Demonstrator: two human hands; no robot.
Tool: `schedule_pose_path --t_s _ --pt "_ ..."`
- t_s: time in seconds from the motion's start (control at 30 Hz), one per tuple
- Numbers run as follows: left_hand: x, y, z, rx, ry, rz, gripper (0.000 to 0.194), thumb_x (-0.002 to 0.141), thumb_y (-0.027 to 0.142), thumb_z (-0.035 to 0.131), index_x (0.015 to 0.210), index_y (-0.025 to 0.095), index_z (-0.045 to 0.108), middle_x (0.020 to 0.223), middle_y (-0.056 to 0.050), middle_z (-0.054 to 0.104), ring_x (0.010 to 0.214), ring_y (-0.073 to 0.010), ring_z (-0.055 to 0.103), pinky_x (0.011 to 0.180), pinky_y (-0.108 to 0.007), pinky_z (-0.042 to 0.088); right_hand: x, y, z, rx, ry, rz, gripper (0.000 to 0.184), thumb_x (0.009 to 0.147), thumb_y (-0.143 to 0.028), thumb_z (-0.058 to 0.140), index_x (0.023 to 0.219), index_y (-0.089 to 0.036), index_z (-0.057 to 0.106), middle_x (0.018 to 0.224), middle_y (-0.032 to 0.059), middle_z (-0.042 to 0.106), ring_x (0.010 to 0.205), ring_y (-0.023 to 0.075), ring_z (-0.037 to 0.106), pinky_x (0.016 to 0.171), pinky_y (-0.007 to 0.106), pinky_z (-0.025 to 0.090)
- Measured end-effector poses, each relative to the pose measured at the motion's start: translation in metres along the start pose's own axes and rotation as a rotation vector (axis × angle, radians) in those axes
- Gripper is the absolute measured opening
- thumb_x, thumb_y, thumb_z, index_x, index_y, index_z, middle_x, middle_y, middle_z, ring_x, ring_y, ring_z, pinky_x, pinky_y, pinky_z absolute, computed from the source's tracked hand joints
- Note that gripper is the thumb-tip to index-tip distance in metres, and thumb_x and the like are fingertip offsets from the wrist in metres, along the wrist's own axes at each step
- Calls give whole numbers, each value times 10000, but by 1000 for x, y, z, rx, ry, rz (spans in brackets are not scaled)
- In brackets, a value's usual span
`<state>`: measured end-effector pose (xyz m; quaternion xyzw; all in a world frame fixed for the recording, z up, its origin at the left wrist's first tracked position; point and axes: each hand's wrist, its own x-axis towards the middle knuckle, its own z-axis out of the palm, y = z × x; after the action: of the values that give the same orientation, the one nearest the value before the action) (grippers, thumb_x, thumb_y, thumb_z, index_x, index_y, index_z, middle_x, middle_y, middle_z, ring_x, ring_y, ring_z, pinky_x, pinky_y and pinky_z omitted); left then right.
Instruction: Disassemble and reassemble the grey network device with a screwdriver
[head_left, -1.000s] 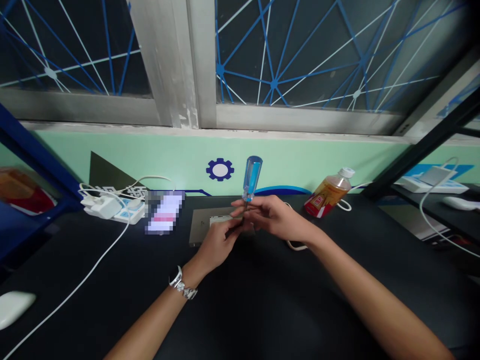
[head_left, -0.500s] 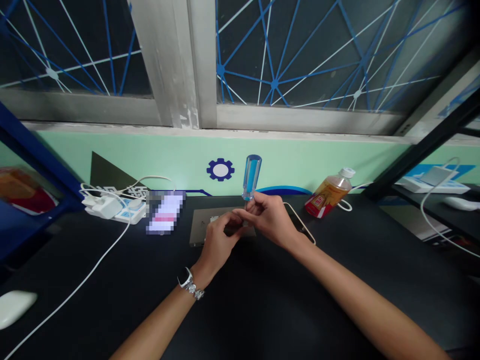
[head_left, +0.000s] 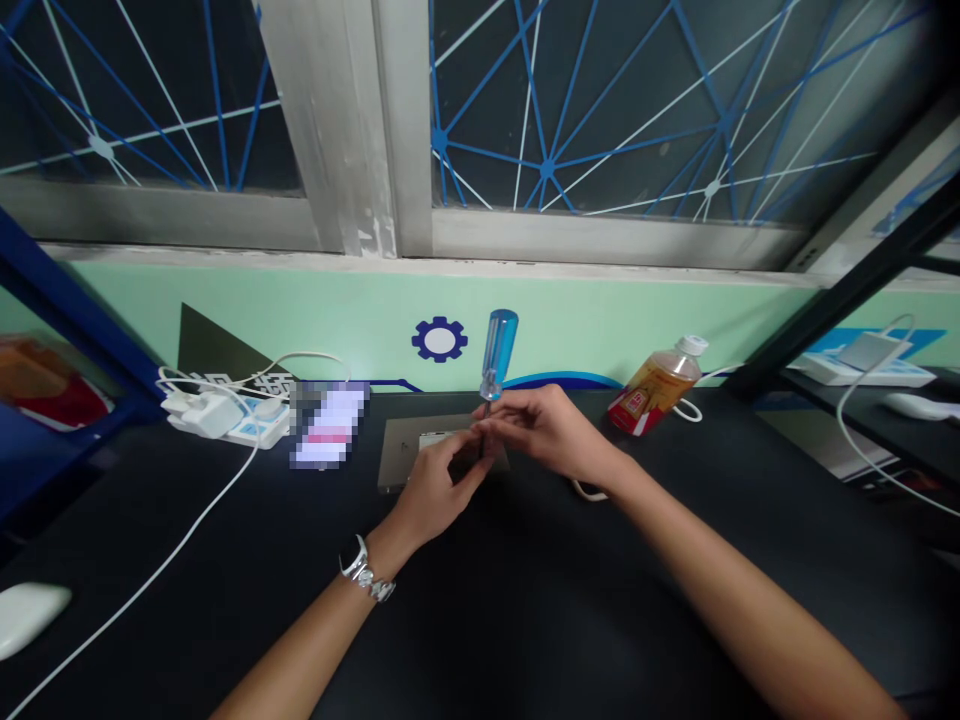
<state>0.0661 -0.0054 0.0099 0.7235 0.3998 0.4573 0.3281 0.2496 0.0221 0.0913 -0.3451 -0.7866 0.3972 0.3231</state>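
Observation:
A screwdriver [head_left: 499,350] with a clear blue handle stands nearly upright, leaning slightly right at the top. My right hand [head_left: 551,432] pinches its thin shaft just below the handle. The thumb and forefinger of my left hand [head_left: 442,485] close around the lower shaft; the tip and any small part there are hidden. Beneath my hands lies a flat grey-brown panel [head_left: 395,455] with a whitish piece on it, partly covered by my left hand. I wear a watch with a silver band [head_left: 365,575] on my left wrist.
A blurred-out phone [head_left: 326,440] and a white power strip [head_left: 259,425] with cables are at the left. A drink bottle [head_left: 652,390] leans at the right. Behind my right hand shows a pale edge [head_left: 591,494]. A white mouse-like object [head_left: 30,615] lies far left.
The screwdriver has shifted a little left. My right fingers have moved from the base of its handle to the shaft, and that hand now covers more of the pale-edged device behind it.

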Motion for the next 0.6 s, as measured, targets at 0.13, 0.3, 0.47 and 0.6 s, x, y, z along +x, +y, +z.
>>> schedule_pose_path --t_s 0.13,0.3,0.47,0.6 --pt "0 -4 8 35 168 -41 191 815 297 758 930 178 664 860 -36 732 793 -188 698 728 -285 548 2 9 13 -9 145 -20 257 834 -390 735 756 -172 623 635 -3 655 560 108 594 529 224 465" --pt "1 -10 7 14 151 -55 87 867 270 699 867 183 702 843 -34 748 764 -186 702 704 -274 529 5 9 20 -61 251 1 312 794 -388 774 718 -184 550 568 -36 579 504 89 527 481 213 409" --pt "0 -6 -2 12 68 -43 131 907 280 656 940 206 759 892 -36 778 802 -204 720 736 -292 531 3 2 8 34 -2 4 187 892 -345 663 985 -184 643 853 28 702 643 115 636 557 223 486" --pt "1 -2 -6 26 -5 -12 186 939 298 616 1011 232 774 928 -31 785 835 -208 724 772 -309 535 2 1 2 50 -62 -10 192 939 -334 596 947 -167 690 814 36 707 695 136 654 652 267 525"
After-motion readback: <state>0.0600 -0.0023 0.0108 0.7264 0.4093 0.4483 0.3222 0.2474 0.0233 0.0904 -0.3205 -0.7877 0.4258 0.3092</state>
